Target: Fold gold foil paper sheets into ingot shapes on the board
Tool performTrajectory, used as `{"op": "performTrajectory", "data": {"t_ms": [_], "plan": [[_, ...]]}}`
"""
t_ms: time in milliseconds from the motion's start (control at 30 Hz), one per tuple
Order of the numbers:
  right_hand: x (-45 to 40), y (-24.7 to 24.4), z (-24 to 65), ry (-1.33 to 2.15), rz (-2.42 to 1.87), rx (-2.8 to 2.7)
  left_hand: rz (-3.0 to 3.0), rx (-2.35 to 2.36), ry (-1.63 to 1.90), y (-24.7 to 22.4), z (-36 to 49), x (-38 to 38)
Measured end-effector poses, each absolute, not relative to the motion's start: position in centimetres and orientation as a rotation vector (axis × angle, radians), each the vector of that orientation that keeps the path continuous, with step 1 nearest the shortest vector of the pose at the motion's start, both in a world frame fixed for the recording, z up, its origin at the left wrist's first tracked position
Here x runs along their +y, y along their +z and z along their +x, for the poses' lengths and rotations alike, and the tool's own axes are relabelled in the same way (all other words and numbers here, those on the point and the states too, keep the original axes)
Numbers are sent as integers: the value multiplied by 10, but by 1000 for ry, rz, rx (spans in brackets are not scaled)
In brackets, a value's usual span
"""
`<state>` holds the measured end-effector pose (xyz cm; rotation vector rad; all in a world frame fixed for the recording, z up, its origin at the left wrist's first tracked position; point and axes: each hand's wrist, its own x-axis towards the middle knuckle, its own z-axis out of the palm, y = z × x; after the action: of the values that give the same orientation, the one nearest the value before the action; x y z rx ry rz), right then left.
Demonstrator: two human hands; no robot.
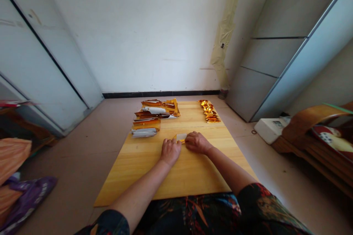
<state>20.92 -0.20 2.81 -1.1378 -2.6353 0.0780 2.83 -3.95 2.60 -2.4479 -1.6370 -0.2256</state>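
Near the middle of the wooden table (193, 169), a small sheet (181, 137), pale on its inner face and gold at its edges, lies between my two hands. My left hand (171, 151) has its fingers closed at the sheet's left near corner. On the other side, my right hand (197, 142) pinches the sheet's right edge, with the fingertips partly hidden. Stacks of gold and white wrappers (145, 127) lie at the table's back left. A row of shiny folded gold pieces (210, 111) sits at the back right.
A white wall (154, 36) with a black skirting stands beyond the table. To the right are a grey fridge (264, 58), a white box (268, 129) and a wooden seat (303, 132). Orange and purple bags (33, 194) lie at the left.
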Motion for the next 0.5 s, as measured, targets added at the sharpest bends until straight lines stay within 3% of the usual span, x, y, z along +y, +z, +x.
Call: {"op": "performTrajectory", "data": {"t_ms": [500], "plan": [[-10, 8, 208, 105, -1154, -2440, -2544, -1463, -295, 18, 4, -42]]}}
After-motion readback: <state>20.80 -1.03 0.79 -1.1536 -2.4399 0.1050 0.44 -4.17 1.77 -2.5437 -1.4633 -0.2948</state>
